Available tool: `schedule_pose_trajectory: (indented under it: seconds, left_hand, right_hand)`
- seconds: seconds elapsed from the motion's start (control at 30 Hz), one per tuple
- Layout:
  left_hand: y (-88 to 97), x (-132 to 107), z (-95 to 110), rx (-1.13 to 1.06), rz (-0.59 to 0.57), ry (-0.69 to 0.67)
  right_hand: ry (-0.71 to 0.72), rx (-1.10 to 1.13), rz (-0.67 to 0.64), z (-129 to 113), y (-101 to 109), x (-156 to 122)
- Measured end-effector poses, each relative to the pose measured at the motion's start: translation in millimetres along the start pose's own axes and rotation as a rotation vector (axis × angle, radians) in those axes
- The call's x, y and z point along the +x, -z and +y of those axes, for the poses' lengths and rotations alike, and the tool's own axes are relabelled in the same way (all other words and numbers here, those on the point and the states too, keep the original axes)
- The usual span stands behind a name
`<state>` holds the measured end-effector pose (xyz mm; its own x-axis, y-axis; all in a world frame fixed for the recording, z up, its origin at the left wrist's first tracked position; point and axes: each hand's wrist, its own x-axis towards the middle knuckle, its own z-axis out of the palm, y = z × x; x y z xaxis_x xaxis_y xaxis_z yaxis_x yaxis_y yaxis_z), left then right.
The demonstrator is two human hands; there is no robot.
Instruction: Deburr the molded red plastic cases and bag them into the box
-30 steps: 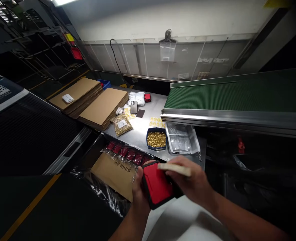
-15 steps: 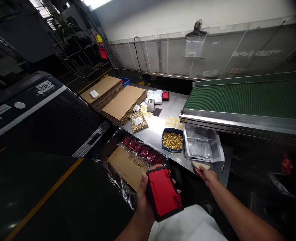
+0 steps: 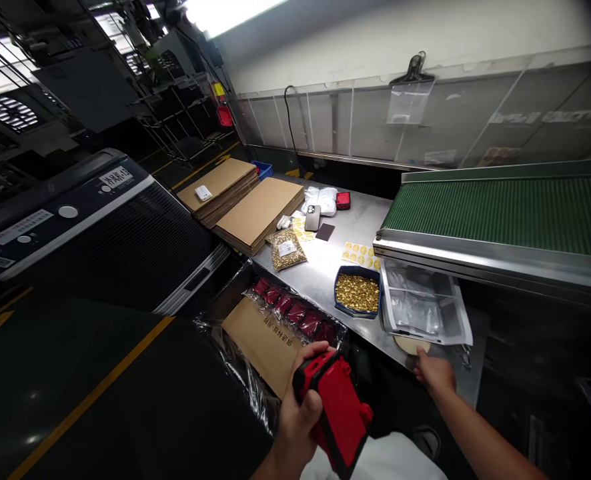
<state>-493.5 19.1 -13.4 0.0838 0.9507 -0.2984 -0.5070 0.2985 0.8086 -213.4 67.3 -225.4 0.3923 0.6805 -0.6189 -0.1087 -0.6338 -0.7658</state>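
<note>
My left hand (image 3: 295,417) is wrapped around a red case with black edges (image 3: 343,410), tilted so its side wall shows. Two red latches stick out along the case's right edge. Over at the bench's front edge, my right hand (image 3: 436,375) has its fingers bent together beside a round beige pad (image 3: 411,345). Whatever those fingertips pinch, if anything, is hidden. Just behind the pad sits a white tray (image 3: 468,327) holding clear plastic bags (image 3: 415,310). To its left, a blue tray (image 3: 339,308) is full of small gold-coloured pieces (image 3: 358,292).
A plastic-lined box with a cardboard sheet (image 3: 258,347) and several wrapped red cases (image 3: 295,313) stands below the bench. Cardboard stacks (image 3: 260,210), a bag of gold pieces (image 3: 286,249), a phone (image 3: 312,218) and gold stickers (image 3: 360,255) lie behind. A green conveyor (image 3: 505,210) rises at right.
The red case has turned in my left hand, bringing its side wall into view. My right hand has shifted slightly right and down along the bench edge. The whole view has shifted a little.
</note>
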Motion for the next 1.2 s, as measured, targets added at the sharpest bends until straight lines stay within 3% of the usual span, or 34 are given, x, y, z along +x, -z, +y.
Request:
schedule_pose_trajectory:
  seconds: [0.13,0.23,0.3,0.37,0.5,0.63,0.77,0.9,1.1,1.2]
  left_hand:
    - [-6.8,5.9,-1.1,0.340,0.030,-0.245]
    - [-17.5,14.6,-7.4,0.409,-0.029,-0.370]
    - [-21.6,22.2,-13.2,0.419,-0.083,-0.432]
    - [-21.3,30.3,-18.4,0.494,-0.168,-0.489]
    - [-16.8,45.2,-24.1,0.672,-0.388,-0.483]
    - [-24.6,51.3,-23.7,0.610,-0.434,-0.432]
    - [-39.5,52.1,-19.4,0.408,-0.512,-0.252]
    - [-52.0,57.3,-16.8,0.318,-0.419,-0.171]
    - [-64.3,63.4,-14.7,0.243,-0.304,-0.252]
    - [-64.3,59.6,-14.3,0.244,-0.336,-0.287]
  right_hand:
    - [-0.108,0.104,-0.367,-35.6,-24.0,-83.8]
    - [-0.203,0.284,-0.768,-75.2,-36.6,-143.6]
    - [-0.166,0.431,-0.909,-102.9,-34.1,-166.4]
    - [-0.083,0.491,-0.881,-126.4,-23.1,-175.9]
    - [0.007,0.479,-0.702,-154.2,3.8,-179.2]
    - [0.011,0.545,-0.661,-161.6,11.3,-184.3]
    - [-0.025,0.643,-0.650,-158.7,10.8,-187.9]
    - [-0.003,0.620,-0.609,-154.3,18.6,-187.4]
    - [0.179,0.398,-0.547,-155.9,32.6,-188.5]
    - [0.260,0.313,-0.508,-159.0,38.4,-190.3]
